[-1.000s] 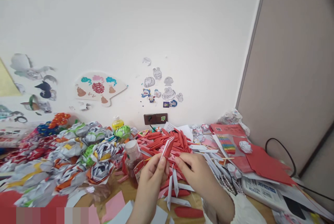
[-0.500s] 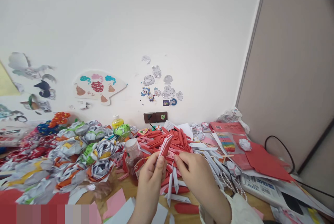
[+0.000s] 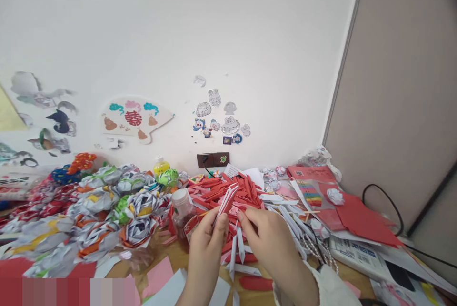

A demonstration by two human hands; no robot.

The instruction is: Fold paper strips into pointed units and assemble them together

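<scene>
Folded red and white paper strips (image 3: 227,200) stand up out of my left hand (image 3: 208,239), pinched between thumb and fingers and tilted to the right. My right hand (image 3: 266,232) is just to the right, its thumb and fingertips pressed together near the strips. Whatever those fingertips hold, if anything, blends with the red paper behind. Beyond both hands lies a heap of folded red paper strips (image 3: 210,191). White folded strips (image 3: 290,220) are scattered to the right. A clear plastic jar (image 3: 182,211) stands left of my left hand.
Folded paper flowers (image 3: 100,206) crowd the left of the table. Red paper sheets (image 3: 367,218), a bead string (image 3: 330,253) and a white box (image 3: 357,256) lie on the right. A wall socket (image 3: 213,160) with a plugged cord sits behind the heap.
The paper strips in my left hand have tilted very slightly and their tips look a little more spread. Both hands stay almost in the same place.
</scene>
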